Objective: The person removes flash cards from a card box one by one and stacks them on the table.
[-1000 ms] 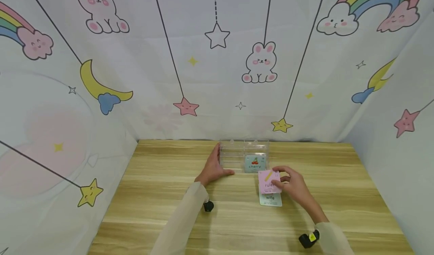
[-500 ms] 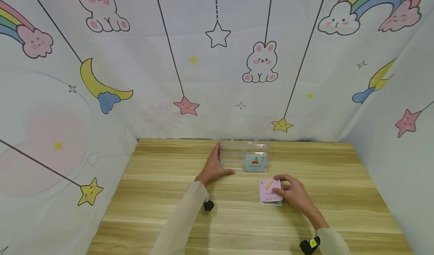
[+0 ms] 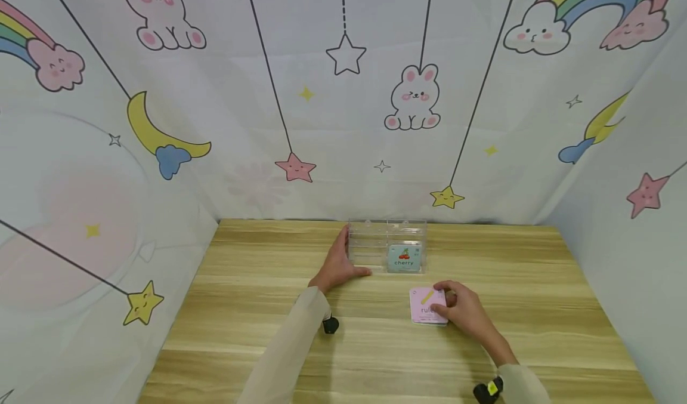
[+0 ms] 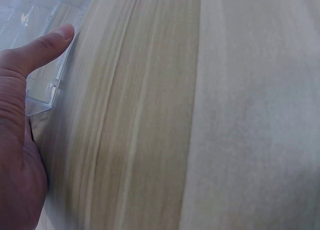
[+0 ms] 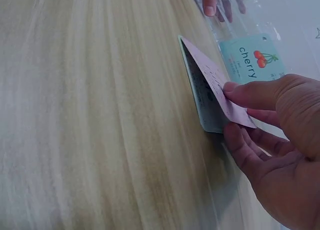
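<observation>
My left hand (image 3: 337, 267) holds the left end of a clear plastic card box (image 3: 367, 243), its thumb along the front and its fingers along the side. A pale green card with a cherry picture (image 3: 404, 259) stands in the box's right compartment. In front of the box, my right hand (image 3: 466, 310) pinches a pink flash card marked "ruler" (image 3: 421, 310) by its right side. The right wrist view shows this pink card tilted above a pale green card (image 5: 204, 109), with a wedge of space between them. Fingertips lie right at the edges of both cards.
All of this lies on a wood-grain table (image 3: 257, 332). A white cloth (image 3: 343, 123) printed with rabbits, stars and rainbows hangs behind the table and along its sides. The box stands close to the table's back edge.
My right hand has brought the ruler card down and toward me, over the green "wife" card, which it now covers almost wholly in the head view. My left hand has stayed at the box.
</observation>
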The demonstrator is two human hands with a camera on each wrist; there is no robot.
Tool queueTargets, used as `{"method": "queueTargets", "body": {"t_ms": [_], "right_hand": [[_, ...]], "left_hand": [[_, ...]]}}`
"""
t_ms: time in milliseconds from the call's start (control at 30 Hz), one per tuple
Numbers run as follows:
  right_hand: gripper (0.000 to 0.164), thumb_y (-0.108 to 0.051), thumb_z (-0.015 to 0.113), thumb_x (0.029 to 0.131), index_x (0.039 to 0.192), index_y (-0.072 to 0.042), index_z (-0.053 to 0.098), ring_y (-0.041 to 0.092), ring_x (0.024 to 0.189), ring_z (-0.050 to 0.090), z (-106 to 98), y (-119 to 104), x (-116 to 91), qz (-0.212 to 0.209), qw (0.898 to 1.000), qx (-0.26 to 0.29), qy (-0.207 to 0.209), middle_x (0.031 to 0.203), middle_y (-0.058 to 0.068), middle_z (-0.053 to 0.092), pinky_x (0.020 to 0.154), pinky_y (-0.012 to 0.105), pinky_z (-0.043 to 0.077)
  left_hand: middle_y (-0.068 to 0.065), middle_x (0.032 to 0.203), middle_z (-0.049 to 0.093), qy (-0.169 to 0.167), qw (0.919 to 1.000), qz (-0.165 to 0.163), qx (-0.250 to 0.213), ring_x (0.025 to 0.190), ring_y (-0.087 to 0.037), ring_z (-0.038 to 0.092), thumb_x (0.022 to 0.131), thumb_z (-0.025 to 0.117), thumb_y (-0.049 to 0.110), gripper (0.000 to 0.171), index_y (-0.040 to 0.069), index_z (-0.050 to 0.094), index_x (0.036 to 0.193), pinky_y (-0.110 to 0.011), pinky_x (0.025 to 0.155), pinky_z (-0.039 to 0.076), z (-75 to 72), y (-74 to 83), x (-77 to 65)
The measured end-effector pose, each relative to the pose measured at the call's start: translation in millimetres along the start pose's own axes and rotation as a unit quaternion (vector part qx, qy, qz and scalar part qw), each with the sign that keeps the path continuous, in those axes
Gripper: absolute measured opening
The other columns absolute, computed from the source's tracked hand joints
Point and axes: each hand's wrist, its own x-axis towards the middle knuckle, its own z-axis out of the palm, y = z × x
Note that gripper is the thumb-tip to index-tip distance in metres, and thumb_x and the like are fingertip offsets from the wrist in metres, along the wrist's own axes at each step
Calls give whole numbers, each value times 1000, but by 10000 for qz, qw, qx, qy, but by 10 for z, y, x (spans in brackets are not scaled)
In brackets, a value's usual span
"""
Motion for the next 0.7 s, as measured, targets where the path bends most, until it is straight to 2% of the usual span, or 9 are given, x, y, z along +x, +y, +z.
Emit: {"method": "queueTargets", "body": {"t_ms": [100, 300, 533, 700], "right_hand": [[43, -9, 89, 82, 120, 0, 69, 14, 72, 52, 10, 16, -11, -149, 9996, -229, 102, 84, 5, 59, 60, 23, 44], [43, -10, 90, 82, 118, 1, 71, 17, 77, 47, 19, 26, -14, -354, 9980, -493, 193, 89, 6, 54, 62, 25, 39], [42, -9, 91, 80, 117, 0, 72, 18, 80, 48, 32, 35, 7, -436, 9968, -637, 213, 93, 6, 56, 65, 26, 39], [43, -9, 91, 80, 118, 0, 73, 20, 83, 49, 34, 24, 12, -474, 9961, -715, 206, 102, 10, 62, 68, 28, 39]], "left_hand": [[-12, 170, 21, 10, 10000, 12, -12, 154, -27, 28, 66, 101, 35, 140, 12, 8, 167, -35, 122, 29, 4, -5, 1], [-13, 170, 22, 16, 10000, 37, -26, 153, -28, 28, 66, 102, 35, 140, 12, 8, 167, -36, 122, 30, 4, -3, -4], [-11, 169, 23, 25, 10000, 11, -6, 153, -26, 29, 66, 101, 36, 139, 14, 7, 167, -35, 122, 30, 7, -7, 1], [-12, 170, 22, 8, 10000, -12, 29, 154, -27, 28, 67, 101, 37, 139, 13, 7, 167, -35, 122, 29, 4, -3, -2]]}}
